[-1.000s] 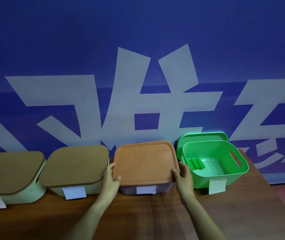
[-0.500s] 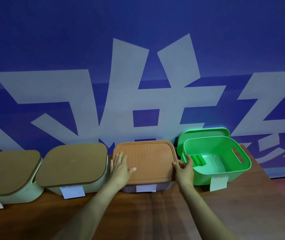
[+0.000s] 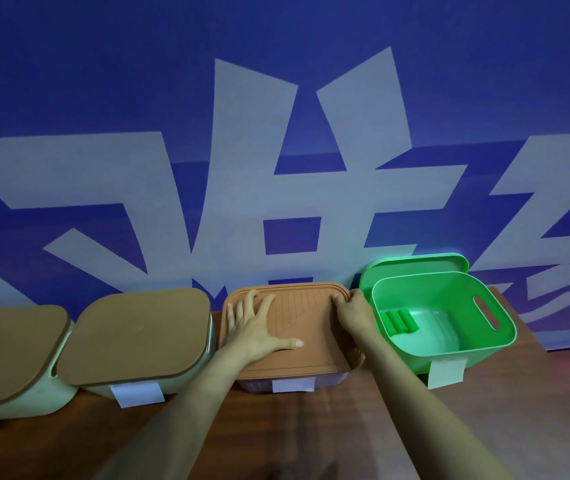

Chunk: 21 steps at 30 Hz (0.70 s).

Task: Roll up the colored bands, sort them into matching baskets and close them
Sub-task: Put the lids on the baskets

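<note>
Head view: left hand, fingers spread flat, presses the orange lid, likely seating it. The right hand grips its upper-right corner, probably for alignment.

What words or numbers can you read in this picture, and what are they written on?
Blue wall: huge pale strokes, like parts of very big characters, cut off by the frame; I cannot read them.
White tags hanging on the basket fronts: they look blank; no writing shows.
Orange lid: only ribbed lines, no words.
So there is nothing here I can quote.
</note>
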### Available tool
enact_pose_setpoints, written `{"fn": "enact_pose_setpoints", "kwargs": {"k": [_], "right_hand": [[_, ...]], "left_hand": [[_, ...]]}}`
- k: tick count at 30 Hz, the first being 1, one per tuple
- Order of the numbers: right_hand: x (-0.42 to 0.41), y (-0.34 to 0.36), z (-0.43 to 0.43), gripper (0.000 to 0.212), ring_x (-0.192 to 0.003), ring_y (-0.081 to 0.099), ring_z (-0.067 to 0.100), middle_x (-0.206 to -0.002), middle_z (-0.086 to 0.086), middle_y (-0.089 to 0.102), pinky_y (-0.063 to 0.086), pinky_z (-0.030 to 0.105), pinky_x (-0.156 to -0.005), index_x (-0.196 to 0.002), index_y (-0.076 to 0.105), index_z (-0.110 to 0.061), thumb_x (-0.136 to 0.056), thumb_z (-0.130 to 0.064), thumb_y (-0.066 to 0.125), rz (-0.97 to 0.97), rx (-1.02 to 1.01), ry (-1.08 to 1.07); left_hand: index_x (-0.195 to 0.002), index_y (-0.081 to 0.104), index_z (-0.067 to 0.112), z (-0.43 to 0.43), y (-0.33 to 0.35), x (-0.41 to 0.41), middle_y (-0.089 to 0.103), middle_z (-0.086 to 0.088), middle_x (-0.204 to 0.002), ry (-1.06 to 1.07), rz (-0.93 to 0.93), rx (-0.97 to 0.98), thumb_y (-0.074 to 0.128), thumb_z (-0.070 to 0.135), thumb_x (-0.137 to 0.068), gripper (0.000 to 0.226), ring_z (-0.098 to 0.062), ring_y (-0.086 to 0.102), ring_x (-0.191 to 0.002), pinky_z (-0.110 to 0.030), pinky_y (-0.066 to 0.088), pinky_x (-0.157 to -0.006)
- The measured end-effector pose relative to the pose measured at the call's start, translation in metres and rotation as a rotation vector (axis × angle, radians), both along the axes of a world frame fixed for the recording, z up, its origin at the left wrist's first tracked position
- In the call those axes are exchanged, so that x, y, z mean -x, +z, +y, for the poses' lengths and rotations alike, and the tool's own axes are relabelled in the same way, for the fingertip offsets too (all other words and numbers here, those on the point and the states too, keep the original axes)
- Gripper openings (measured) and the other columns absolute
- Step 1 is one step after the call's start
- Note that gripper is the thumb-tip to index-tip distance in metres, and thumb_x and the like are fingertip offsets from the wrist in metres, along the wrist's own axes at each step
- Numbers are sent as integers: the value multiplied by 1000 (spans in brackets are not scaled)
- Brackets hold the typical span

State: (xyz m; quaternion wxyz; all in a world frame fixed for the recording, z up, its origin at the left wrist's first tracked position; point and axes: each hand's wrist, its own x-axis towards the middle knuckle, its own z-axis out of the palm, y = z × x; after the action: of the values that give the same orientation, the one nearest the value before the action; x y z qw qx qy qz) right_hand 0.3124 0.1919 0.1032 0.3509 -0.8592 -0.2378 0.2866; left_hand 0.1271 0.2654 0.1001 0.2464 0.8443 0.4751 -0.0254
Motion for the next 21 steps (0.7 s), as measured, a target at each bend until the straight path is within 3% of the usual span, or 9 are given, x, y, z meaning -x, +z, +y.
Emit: {"fn": "enact_pose_setpoints", "kwargs": {"k": [8, 14, 21], "right_hand": [[-20, -8, 25, 48, -107, 55, 32, -121, 20, 60, 40, 33, -87, -116, 59, 4, -97, -38, 47, 260, -58, -104], [-25, -19, 29, 50, -109, 55, 32, -120, 17, 60, 41, 37, -94, -115, 60, 1, -96, -43, 48, 292, -55, -115], [-29, -24, 34, 45, -100, 54, 29, -117, 17, 61, 39, 34, -87, -114, 59, 2, -98, -37, 46, 318, -55, -94]], "left_hand": [[-151, -2, 38, -3, -4, 7, -33, 2, -154, -76, 37, -100, 46, 89, -62, 113, -16, -40, -135, -46, -22, -113], [-151, 0, 36, 1, -3, 5, -30, 2, -155, -86, 50, -36, 50, 87, -62, 114, -15, -36, -137, -47, -22, -113], [-150, 0, 36, 3, -5, 2, -29, 0, -155, -93, 75, -41, 51, 86, -62, 114, -19, -35, -139, -49, -20, -113]]}}
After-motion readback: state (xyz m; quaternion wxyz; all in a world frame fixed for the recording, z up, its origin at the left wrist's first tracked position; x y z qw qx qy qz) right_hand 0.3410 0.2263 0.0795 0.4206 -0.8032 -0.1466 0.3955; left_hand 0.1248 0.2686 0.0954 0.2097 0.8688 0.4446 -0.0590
